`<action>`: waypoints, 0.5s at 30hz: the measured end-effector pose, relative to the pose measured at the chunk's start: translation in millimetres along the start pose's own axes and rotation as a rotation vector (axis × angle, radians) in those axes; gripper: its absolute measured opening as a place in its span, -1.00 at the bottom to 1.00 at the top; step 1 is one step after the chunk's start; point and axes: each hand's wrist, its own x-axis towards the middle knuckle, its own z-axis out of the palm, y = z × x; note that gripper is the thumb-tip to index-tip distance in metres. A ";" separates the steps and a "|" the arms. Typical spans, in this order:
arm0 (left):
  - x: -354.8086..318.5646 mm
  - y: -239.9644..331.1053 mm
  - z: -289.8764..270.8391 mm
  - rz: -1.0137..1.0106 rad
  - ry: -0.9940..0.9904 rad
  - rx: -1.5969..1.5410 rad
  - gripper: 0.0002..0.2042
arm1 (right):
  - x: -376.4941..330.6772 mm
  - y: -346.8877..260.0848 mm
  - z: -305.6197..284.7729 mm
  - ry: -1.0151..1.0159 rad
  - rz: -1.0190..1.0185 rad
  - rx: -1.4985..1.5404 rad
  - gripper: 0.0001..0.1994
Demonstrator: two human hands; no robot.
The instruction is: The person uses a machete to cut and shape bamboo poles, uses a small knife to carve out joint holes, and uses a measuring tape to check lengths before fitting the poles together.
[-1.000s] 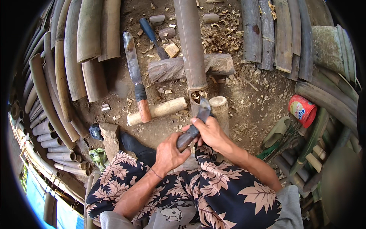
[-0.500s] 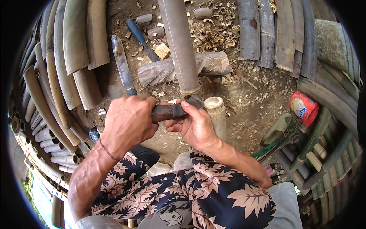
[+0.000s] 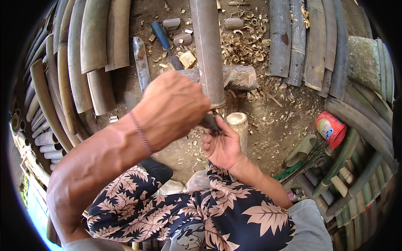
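My left hand (image 3: 173, 104) is closed with its back toward me, raised over the lower end of a thick bamboo pole (image 3: 208, 54). Its fingers and anything inside them are hidden. Just below and to the right, my right hand (image 3: 224, 146) is pinched around a dark, stubby, handle-like piece (image 3: 209, 122), thumb on top. The left hand covers that piece's other end. The pole slants across a rough log (image 3: 240, 78). Beside my right hand stands an upright pale bamboo post (image 3: 238, 121). A long blade (image 3: 141, 60) lies on the ground beyond my left hand.
A chisel-like tool with a blue handle (image 3: 160, 35) lies near a wood block (image 3: 187, 60). Curled shavings (image 3: 247, 42) cover the dirt. Split bamboo (image 3: 94, 37) lines the left, more (image 3: 297, 42) the right. A red packet (image 3: 331, 129) and a green clog (image 3: 300, 149) sit right.
My left hand has risen and moved right, now covering much of the dark piece. My right hand has shifted slightly right and down, still pinching it. The whole view has shifted a little.
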 end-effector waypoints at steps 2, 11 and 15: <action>-14.5 -20.8 32.9 0.006 -0.032 -0.176 -0.91 | -3.8 12.1 1.9 0.061 0.131 -0.090 -0.65; -39.5 58.5 197.1 -0.299 0.133 -1.006 -0.71 | -17.4 5.2 13.6 0.604 0.102 -0.966 -0.69; -29.2 133.1 204.6 -0.467 0.248 -1.275 -0.72 | -27.7 2.7 12.4 0.615 -0.096 -1.287 -0.70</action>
